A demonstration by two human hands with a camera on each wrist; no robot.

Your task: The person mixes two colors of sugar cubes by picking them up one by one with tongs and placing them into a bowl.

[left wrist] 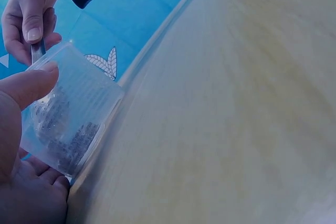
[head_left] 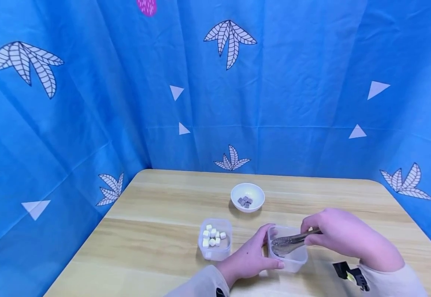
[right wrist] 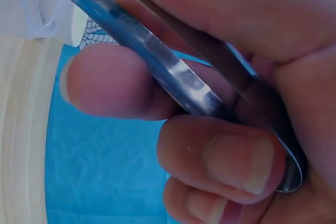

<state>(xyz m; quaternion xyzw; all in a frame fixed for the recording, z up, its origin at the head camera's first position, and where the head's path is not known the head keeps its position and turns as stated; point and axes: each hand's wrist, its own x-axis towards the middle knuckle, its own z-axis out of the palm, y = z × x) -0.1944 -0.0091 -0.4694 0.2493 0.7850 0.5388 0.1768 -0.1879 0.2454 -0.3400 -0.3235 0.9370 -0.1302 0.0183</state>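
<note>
Bearing everything, the pale wood-grained table (head_left: 156, 198) stretched before you. Your left hand (head_left: 250, 255) gripped the translucent square plastic container (head_left: 293, 267), thumb at its near wall, while your right hand (head_left: 341, 235) hung by its right rim. A matching plastic tub (head_left: 219, 255) stood to its left, the round white bowl (head_left: 252, 191) farther back. Your right fingers pinched the shiny metal tongs (head_left: 289, 241), tips inside the container — whether they held anything, I couldn't tell. A firm left hold and light, even squeeze suited the dark pieces (left wrist: 81, 142) low inside. White cubes (head_left: 212, 236) lay in the tub, grey cubes (head_left: 246, 201) in the bowl.
</note>
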